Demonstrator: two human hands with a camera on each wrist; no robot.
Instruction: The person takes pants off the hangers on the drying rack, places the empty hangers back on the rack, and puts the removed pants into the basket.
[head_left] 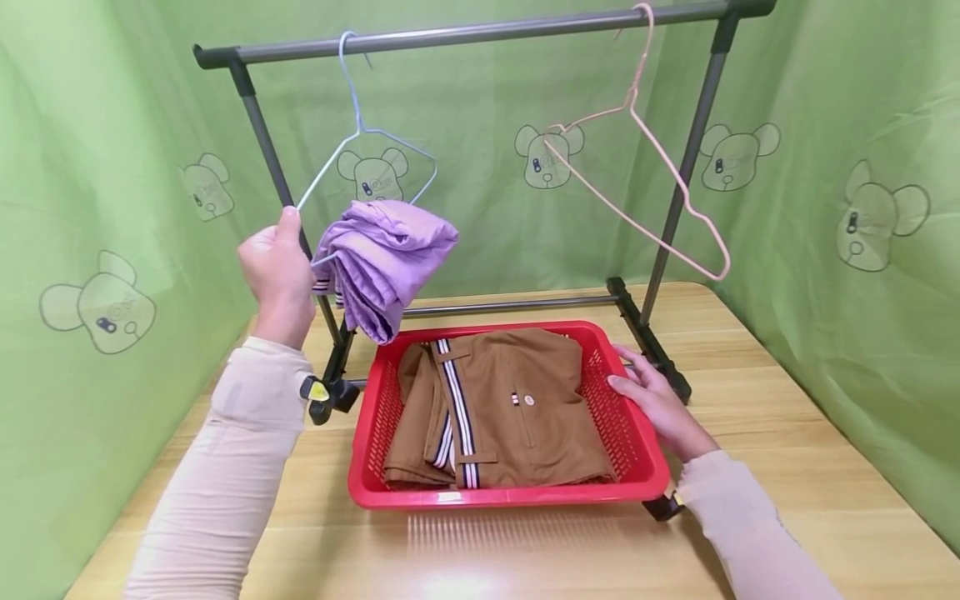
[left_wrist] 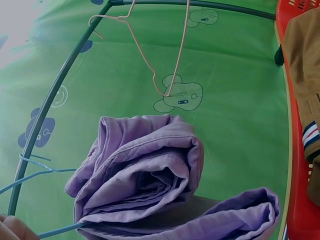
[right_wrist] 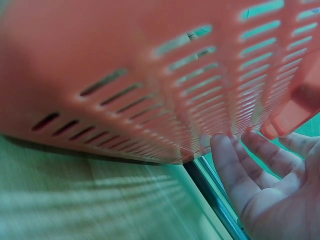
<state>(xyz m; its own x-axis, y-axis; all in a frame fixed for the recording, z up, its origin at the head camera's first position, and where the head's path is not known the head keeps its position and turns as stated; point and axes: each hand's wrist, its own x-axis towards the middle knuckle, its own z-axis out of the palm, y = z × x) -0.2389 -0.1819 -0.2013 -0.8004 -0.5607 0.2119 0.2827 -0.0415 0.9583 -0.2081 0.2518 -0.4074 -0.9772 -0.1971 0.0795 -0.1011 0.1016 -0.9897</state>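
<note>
My left hand (head_left: 276,260) grips the left end of a light blue wire hanger (head_left: 358,125), whose hook is over the rack's rail. A folded purple garment (head_left: 390,250) with a striped band hangs over the hanger's lower bar, close beside that hand. In the left wrist view the cloth (left_wrist: 140,170) shows thick rolled layers around the bar. My right hand (head_left: 660,404) is at the right side of a red basket (head_left: 510,497), fingertips at its rim and slotted wall (right_wrist: 220,100), fingers loosely extended. Folded brown trousers (head_left: 525,408) with a striped waistband lie in the basket.
A grey clothes rack (head_left: 480,35) stands on the wooden table (head_left: 750,367) behind the basket. From its right part hangs a bare pink hanger (head_left: 637,221), tilted. Green curtains (head_left: 480,167) with bear prints enclose the back and both sides.
</note>
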